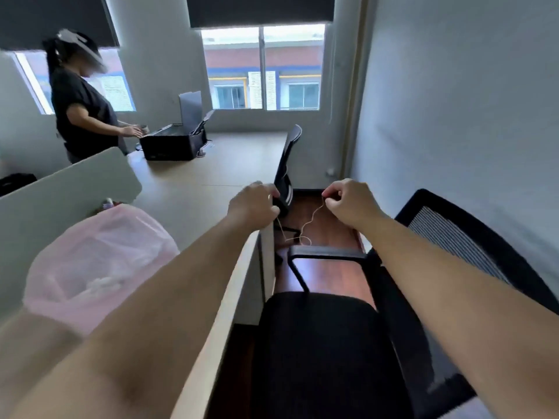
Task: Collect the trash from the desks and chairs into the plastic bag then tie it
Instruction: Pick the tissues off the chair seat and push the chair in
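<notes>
A thin pale string [305, 225] hangs in a loose loop between my two hands, above the armrest of the near black chair [317, 352]. My left hand [254, 204] grips one end near the desk's edge. The other end is pinched between the thumb and finger of my right hand [348, 201]. A translucent pink plastic bag [99, 261] stands on the desk [211, 173] at the left, with pale crumpled trash showing inside it.
A second black chair [287, 164] stands further along the desk. A black printer [172, 143] sits at the desk's far end, where another person [81, 110] stands. A grey divider panel [54, 204] runs along the left. A wall is close on the right.
</notes>
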Available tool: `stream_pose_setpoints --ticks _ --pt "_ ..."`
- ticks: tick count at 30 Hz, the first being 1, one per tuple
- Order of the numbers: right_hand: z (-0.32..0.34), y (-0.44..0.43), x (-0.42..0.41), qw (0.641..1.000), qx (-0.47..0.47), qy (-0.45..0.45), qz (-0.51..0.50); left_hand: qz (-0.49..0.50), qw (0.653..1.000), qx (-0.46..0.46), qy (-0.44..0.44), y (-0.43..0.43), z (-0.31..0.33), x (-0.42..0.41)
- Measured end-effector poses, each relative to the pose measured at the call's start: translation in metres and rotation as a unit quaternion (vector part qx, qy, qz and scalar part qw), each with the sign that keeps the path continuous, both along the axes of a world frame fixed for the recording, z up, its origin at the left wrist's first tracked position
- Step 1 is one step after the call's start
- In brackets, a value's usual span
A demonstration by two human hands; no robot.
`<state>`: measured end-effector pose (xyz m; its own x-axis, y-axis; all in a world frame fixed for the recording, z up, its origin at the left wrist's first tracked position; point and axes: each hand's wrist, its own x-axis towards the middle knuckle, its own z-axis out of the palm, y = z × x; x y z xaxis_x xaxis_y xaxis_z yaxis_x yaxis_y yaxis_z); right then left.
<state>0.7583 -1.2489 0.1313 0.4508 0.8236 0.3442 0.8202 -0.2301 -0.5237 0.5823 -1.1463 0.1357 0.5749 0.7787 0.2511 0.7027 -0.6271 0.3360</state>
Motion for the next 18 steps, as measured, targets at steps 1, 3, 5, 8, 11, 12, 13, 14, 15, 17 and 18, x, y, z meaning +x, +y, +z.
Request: stream_pose_setpoints --ticks 1,3,5,8,11,12,13,14,15,17,18 --pt "0.004 -0.027 0.025 1.0 -0.005 -0.003 -0.029 -0.023 1.0 -0.008 -0.001 -0.018 0.0 0.029" --pt "0.009 -0.083 0.078 0.996 -0.014 0.001 -0.091 -0.071 0.997 -0.026 0.0 -0.059 -0.006 0.09" --pt "0.007 -0.133 0.118 0.989 -0.027 0.008 -0.148 -0.108 0.993 -0.055 -0.002 -0.096 -0.017 0.141" --pt "-0.01 -0.204 0.166 0.971 -0.056 0.026 -0.232 -0.166 0.978 -0.124 -0.004 -0.153 -0.037 0.214" --pt "-0.04 -0.26 0.197 0.948 -0.049 0.12 -0.291 -0.197 0.947 -0.254 -0.01 -0.208 -0.055 0.278" --pt "-0.051 -0.273 0.202 0.944 -0.052 0.153 -0.286 -0.19 0.935 -0.3 -0.008 -0.222 -0.061 0.296" --pt "-0.061 -0.287 0.209 0.94 -0.056 0.201 -0.27 -0.182 0.922 -0.342 -0.009 -0.238 -0.065 0.316" --pt "-0.069 -0.295 0.211 0.933 -0.056 0.261 -0.242 -0.166 0.911 -0.377 -0.014 -0.249 -0.068 0.331" --pt "-0.075 -0.304 0.215 0.918 -0.05 0.331 -0.213 -0.15 0.902 -0.405 -0.02 -0.262 -0.071 0.348" --pt "-0.084 -0.311 0.216 0.881 -0.029 0.447 -0.151 -0.111 0.9 -0.42 -0.031 -0.275 -0.074 0.368" --pt "-0.087 -0.313 0.218 0.869 -0.029 0.477 -0.129 -0.1 0.905 -0.414 -0.026 -0.279 -0.077 0.377"
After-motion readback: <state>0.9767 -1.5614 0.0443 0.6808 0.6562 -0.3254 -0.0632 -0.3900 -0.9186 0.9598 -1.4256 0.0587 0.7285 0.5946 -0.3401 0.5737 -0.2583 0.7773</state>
